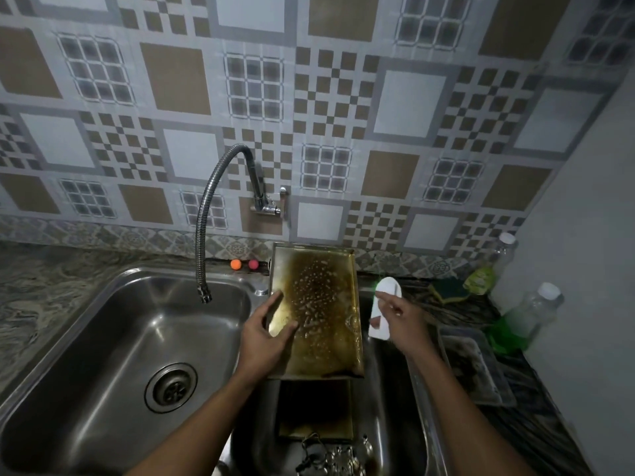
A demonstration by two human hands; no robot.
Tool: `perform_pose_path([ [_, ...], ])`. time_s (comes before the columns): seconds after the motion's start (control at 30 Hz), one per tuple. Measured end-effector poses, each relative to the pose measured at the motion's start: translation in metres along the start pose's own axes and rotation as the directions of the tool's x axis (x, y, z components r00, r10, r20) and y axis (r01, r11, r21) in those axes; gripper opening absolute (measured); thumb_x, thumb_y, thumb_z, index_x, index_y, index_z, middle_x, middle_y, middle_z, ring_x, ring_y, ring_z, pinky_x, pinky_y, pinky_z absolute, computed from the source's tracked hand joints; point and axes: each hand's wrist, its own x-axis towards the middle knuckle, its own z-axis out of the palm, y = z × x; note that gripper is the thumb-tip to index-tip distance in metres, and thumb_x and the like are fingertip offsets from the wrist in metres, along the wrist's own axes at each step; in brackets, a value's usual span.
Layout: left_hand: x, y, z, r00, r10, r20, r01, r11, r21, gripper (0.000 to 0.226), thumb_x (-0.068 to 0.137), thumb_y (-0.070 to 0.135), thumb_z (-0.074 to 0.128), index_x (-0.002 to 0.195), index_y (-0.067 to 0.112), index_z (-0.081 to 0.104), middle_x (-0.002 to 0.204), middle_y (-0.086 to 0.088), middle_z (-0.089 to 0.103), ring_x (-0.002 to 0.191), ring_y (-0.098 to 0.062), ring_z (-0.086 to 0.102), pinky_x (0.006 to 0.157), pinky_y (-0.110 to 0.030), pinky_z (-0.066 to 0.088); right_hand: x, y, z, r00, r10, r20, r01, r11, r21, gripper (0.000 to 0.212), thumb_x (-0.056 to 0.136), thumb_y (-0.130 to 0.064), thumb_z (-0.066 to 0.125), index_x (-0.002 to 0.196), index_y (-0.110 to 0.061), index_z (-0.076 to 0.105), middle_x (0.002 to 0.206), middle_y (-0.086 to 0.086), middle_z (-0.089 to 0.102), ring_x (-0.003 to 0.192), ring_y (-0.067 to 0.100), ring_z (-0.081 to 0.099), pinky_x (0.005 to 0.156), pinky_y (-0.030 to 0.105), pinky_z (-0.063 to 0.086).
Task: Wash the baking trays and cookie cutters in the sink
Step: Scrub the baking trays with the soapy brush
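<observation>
We are gripping the greasy, browned baking tray at its left edge with our left hand, thumb lying on its speckled surface and fingers curling behind it, tilting it up above the right basin. Our right hand is holding a white container just beside the tray's right edge, fingers wrapping around it. A second tray is lying in the basin below, with the cookie cutters near its front edge. The left basin is sitting under the flexible faucet.
</observation>
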Motion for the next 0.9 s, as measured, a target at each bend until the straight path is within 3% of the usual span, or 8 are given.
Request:
perform_pose_path([
  [0.1, 0.005, 0.01, 0.005, 0.999, 0.034, 0.032, -0.033, 0.998, -0.047, 0.068, 0.077, 0.003, 0.081, 0.138, 0.017, 0.053, 0.137, 0.011, 0.057, 0.129, 0.002, 0.05, 0.109, -0.022, 0.04, 0.001, 0.006, 0.01, 0.985, 0.071, 0.154, -0.078, 0.996, 0.037, 0.03, 0.093, -0.04, 0.059, 0.111, -0.019, 0.072, 0.103, 0.002, 0.074, 0.094, 0.017, 0.071, 0.079, 0.034, 0.056],
  [0.2, 0.015, 0.019, 0.007, 0.996, 0.055, 0.076, -0.055, 0.998, -0.001, 0.073, 0.077, 0.008, 0.082, 0.141, 0.018, 0.049, 0.138, 0.015, 0.053, 0.129, 0.007, 0.046, 0.112, -0.024, 0.038, 0.005, 0.006, 0.01, 0.97, 0.085, 0.228, -0.104, 0.992, 0.073, 0.026, 0.098, -0.034, 0.055, 0.109, -0.017, 0.072, 0.106, 0.002, 0.074, 0.106, 0.025, 0.067, 0.095, 0.047, 0.051],
  [0.27, 0.022, 0.021, 0.007, 0.995, 0.036, 0.097, -0.041, 0.998, 0.05, 0.079, 0.077, 0.013, 0.083, 0.145, 0.022, 0.045, 0.142, 0.013, 0.05, 0.132, 0.006, 0.044, 0.115, -0.029, 0.036, 0.004, -0.001, 0.009, 0.975, 0.074, 0.209, -0.093, 0.992, 0.083, 0.023, 0.098, -0.029, 0.055, 0.108, -0.015, 0.071, 0.104, 0.002, 0.074, 0.105, 0.024, 0.068, 0.093, 0.047, 0.053],
  [0.43, 0.033, 0.035, 0.02, 0.998, 0.002, 0.061, -0.023, 0.939, 0.343, 0.083, 0.082, 0.03, 0.077, 0.149, 0.04, 0.031, 0.154, 0.001, 0.026, 0.141, -0.021, 0.03, 0.116, -0.048, 0.032, -0.005, -0.02, 0.011, 0.993, -0.056, 0.099, 0.059, 0.998, -0.031, 0.019, 0.094, -0.028, 0.061, 0.108, -0.02, 0.073, 0.095, -0.006, 0.075, 0.088, 0.01, 0.072, 0.082, 0.037, 0.058],
  [0.5, 0.034, 0.054, 0.033, 0.99, 0.087, 0.114, -0.12, 0.937, 0.329, 0.073, 0.089, 0.038, 0.068, 0.15, 0.042, 0.028, 0.157, 0.004, 0.021, 0.142, -0.02, 0.027, 0.115, -0.047, 0.032, -0.009, -0.025, 0.016, 0.992, -0.11, 0.058, 0.117, 0.983, -0.141, 0.017, 0.094, -0.027, 0.061, 0.105, -0.023, 0.073, 0.092, -0.009, 0.073, 0.082, 0.006, 0.07, 0.076, 0.027, 0.057],
  [0.6, 0.038, 0.085, 0.053, 0.96, 0.149, 0.235, -0.216, 0.932, 0.291, 0.062, 0.096, 0.042, 0.056, 0.15, 0.043, 0.027, 0.16, 0.0, 0.019, 0.145, -0.018, 0.023, 0.113, -0.037, 0.023, -0.011, -0.023, 0.028, 0.978, -0.208, -0.013, 0.195, 0.937, -0.289, 0.018, 0.092, -0.023, 0.062, 0.106, -0.018, 0.072, 0.1, -0.001, 0.068, 0.09, 0.009, 0.063, 0.067, 0.006, 0.041],
  [0.77, 0.046, 0.104, 0.069, 0.938, 0.091, 0.333, -0.189, 0.943, 0.273, 0.052, 0.102, 0.036, 0.048, 0.149, 0.045, 0.03, 0.165, -0.006, 0.001, 0.151, -0.016, -0.002, 0.116, -0.036, 0.012, -0.02, -0.018, 0.045, 0.94, -0.334, 0.073, 0.34, 0.891, -0.299, 0.038, 0.09, -0.007, 0.056, 0.127, -0.014, 0.062, 0.142, -0.001, 0.05, 0.128, 0.012, 0.05, 0.102, 0.023, 0.043],
  [0.9, 0.048, 0.099, 0.071, 0.967, 0.073, 0.243, -0.132, 0.962, 0.238, 0.053, 0.102, 0.029, 0.046, 0.153, 0.031, 0.031, 0.164, -0.008, 0.015, 0.152, -0.021, 0.009, 0.122, -0.047, 0.016, -0.03, -0.018, 0.051, 0.919, -0.38, 0.103, 0.387, 0.824, -0.414, 0.034, 0.089, -0.018, 0.062, 0.122, -0.018, 0.062, 0.134, -0.004, 0.049, 0.112, 0.016, 0.057, 0.088, 0.028, 0.05],
])
